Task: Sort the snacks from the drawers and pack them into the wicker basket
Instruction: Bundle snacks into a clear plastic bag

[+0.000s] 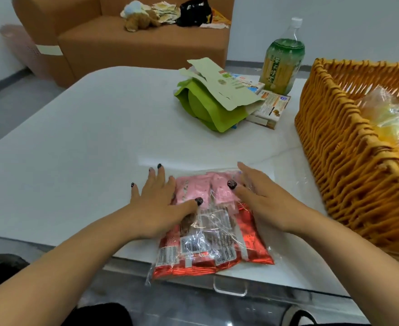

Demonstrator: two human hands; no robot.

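Observation:
A clear plastic bag [211, 234] filled with red and pink snack packets lies at the near edge of the white table [88, 142]. My left hand [161, 201] presses flat on the bag's left side, fingers straight. My right hand [259, 196] lies flat on its right side, thumb across the pink packets. The orange wicker basket [349, 151] stands at the right, holding a crinkled clear bag with yellow contents [391, 118].
A green pouch [208, 109] under torn cardboard, snack boxes [271, 107] and a green tea bottle [283, 60] sit at the table's far side. A drawer handle [230, 289] shows below the table edge. A brown sofa [132, 43] with clutter stands behind.

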